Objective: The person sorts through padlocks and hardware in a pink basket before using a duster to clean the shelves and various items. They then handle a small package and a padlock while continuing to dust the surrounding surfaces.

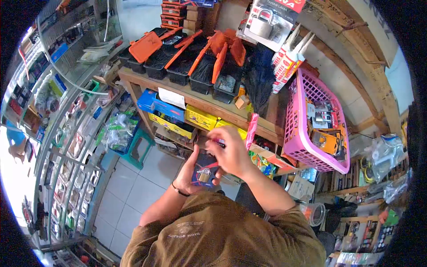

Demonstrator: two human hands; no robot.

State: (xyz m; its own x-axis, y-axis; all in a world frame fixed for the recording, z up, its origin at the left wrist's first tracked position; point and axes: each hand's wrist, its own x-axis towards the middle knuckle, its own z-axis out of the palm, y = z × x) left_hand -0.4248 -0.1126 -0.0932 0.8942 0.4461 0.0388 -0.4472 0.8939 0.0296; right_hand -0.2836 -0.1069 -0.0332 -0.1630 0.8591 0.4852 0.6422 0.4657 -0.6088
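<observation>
In front of my chest, my left hand (pixel 188 172) is wrapped round the edge of a dark blue packaged padlock (pixel 204 175), whose brass body and silver shackle face up. My right hand (pixel 232 153) is just above the package's upper right corner, its fingers curled in. A small dark item (pixel 220 143) shows at these fingers; I cannot tell what it is. Right of my hands stands a pink plastic basket (pixel 304 129) with several packaged padlocks in it. A larger carded padlock (pixel 261 26) is upright behind the basket.
Black bins (pixel 179 76) with orange lids line the wooden shelf (pixel 195 95) ahead. Yellow boxes (pixel 202 118) and a blue box (pixel 162 107) sit beneath. White-tipped tubes (pixel 287 66) stand by the basket. A green stool (pixel 138 151) and glass display shelves (pixel 62 147) are at left.
</observation>
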